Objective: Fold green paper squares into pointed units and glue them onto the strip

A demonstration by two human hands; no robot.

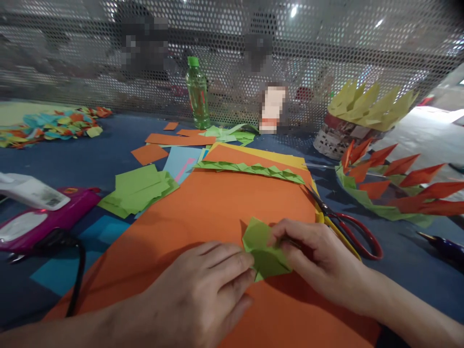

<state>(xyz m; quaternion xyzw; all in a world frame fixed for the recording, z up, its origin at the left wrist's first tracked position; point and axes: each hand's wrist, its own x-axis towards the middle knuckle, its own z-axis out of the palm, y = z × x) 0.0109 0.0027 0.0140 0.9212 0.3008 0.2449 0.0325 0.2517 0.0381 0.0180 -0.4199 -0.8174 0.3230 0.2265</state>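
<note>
A small green paper square [266,258], with a fold at its upper edge, lies between my hands over a large orange sheet [174,227]. My left hand [203,285] has its fingers close together, the tips gripping the paper's left edge; the thumb is hidden. At the upper right corner, my right hand [319,251] pinches the same paper between thumb and forefinger. Beyond them, a folded green paper strip [250,170] with a zigzag edge rests across the orange sheet. Red-handled scissors [357,232] lie just past my right hand, blades toward the strip.
Left are green paper squares [139,188], a magenta glue gun [54,217] and its black cord [78,275]. A green bottle [197,94] stands at the back by a perforated metal screen [232,43]. Right are an orange-and-green paper crown [384,203], a yellow-topped crown [357,121] and a pen [442,246].
</note>
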